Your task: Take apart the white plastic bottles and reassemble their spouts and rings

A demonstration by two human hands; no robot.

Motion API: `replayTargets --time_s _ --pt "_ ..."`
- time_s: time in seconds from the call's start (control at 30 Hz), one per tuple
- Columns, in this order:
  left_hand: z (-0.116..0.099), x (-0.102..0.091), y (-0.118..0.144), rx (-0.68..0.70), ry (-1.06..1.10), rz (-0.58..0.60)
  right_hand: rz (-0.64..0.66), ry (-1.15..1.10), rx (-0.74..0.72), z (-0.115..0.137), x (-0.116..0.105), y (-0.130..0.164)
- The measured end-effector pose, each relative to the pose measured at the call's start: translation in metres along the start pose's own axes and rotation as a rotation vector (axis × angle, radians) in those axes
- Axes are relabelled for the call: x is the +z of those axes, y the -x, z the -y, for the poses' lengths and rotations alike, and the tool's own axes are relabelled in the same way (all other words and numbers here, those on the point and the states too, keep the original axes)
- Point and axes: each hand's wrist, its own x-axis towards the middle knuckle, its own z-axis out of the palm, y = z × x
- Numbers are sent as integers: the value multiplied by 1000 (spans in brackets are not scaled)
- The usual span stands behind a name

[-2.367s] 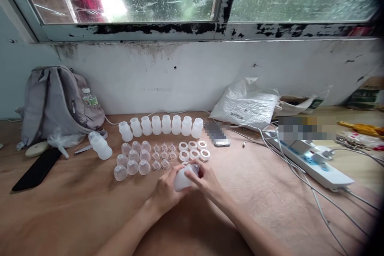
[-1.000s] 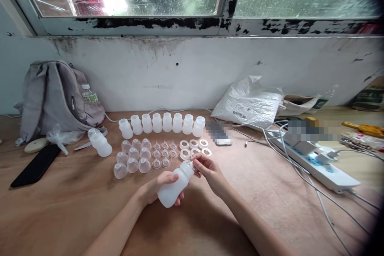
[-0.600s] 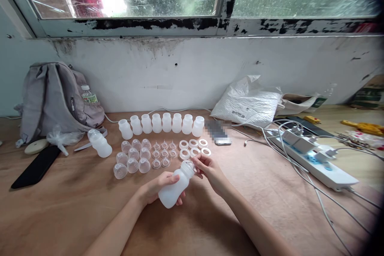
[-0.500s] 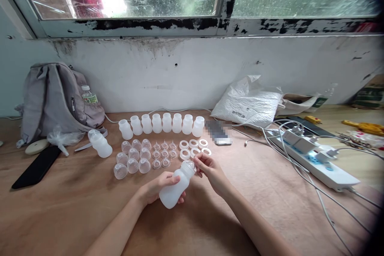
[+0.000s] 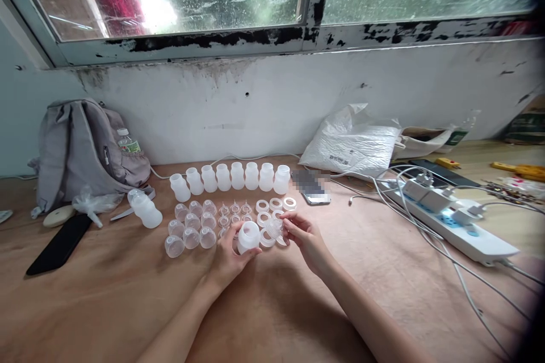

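Note:
My left hand [image 5: 230, 258] is shut on a white translucent bottle [image 5: 248, 237], held upright just above the wooden table with its open mouth toward me. My right hand [image 5: 303, 233] pinches a white ring with a clear teat [image 5: 271, 232] right beside the bottle's neck. Behind my hands the parts lie in groups: a row of empty bottles [image 5: 230, 177], clear dome caps [image 5: 191, 227], small clear teats [image 5: 234, 211] and white rings [image 5: 276, 204]. One capped bottle [image 5: 145, 209] lies on its side at the left.
A grey backpack [image 5: 80, 153] and a black phone [image 5: 59, 243] are at the left. A white plastic bag [image 5: 353, 142] leans against the wall. A power strip [image 5: 460, 224] with cables runs along the right. A phone [image 5: 315, 197] lies near the rings.
The bottle went from slanting across my left hand to upright with its mouth facing me. The ring with the teat, earlier at the bottle's neck, is now beside it in my right fingers.

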Motion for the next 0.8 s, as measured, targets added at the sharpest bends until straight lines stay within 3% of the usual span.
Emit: replayTargets --time_s 0.13,0.33,0.47,0.6,0.7,0.8 --pt "-5 -1 3 24 -42 41 1 2 12 0 0 1" --pt "-12 -4 5 95 -66 -19 -20 7 0 -2 -2 -2" --pt "-23 -15 5 64 -146 46 -38 -16 -4 -2 -3 -3" --pt "-40 -48 1 93 -360 44 -47 -31 6 1 -2 -2" --pt "-50 -91 -15 160 -571 -123 -33 -18 5 2 0 0" --pt "-53 -138 -40 145 -775 -257 -22 2 -3 1 0 1"
